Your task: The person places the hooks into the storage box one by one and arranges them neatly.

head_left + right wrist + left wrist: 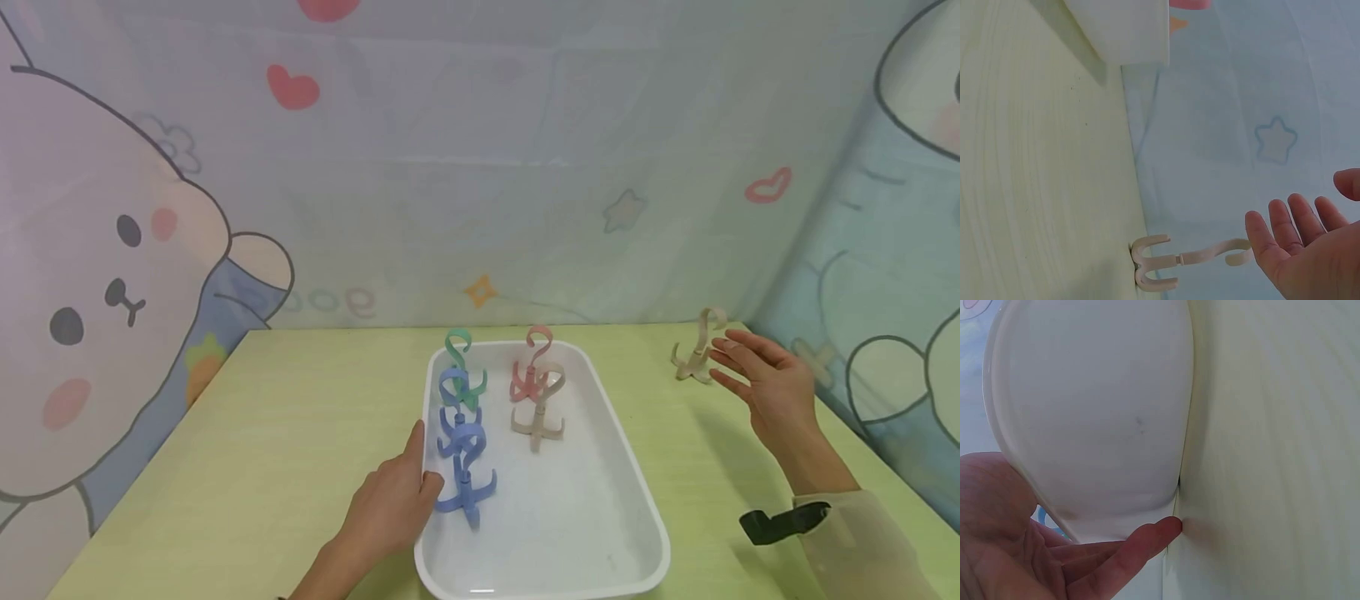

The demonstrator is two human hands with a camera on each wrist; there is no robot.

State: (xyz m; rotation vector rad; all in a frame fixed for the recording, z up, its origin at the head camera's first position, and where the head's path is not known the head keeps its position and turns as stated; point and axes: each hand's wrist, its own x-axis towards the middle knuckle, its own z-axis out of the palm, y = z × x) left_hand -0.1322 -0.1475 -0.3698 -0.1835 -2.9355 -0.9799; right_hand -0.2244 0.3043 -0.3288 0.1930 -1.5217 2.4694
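My left hand [393, 504] holds the left side of a white plastic tray [645, 508], thumb over the rim and fingers along the outer wall. On the right, my right hand [780, 392] is beside a beige hanger hook [1200, 256] that stands upright on the table; the fingers are extended and overlap its curved top. Inside the tray stand a green hook [459, 333], a pink hook [531, 379], another beige hook [538, 425] and two blue hooks, one nearer [467, 492] and one farther back [459, 421].
The pale yellow-green table [262, 467] runs back to a cloth backdrop [450, 167] printed with cartoon figures. A second cloth side [885, 292] borders the table on the right. A black strap [783, 523] circles the right wrist.
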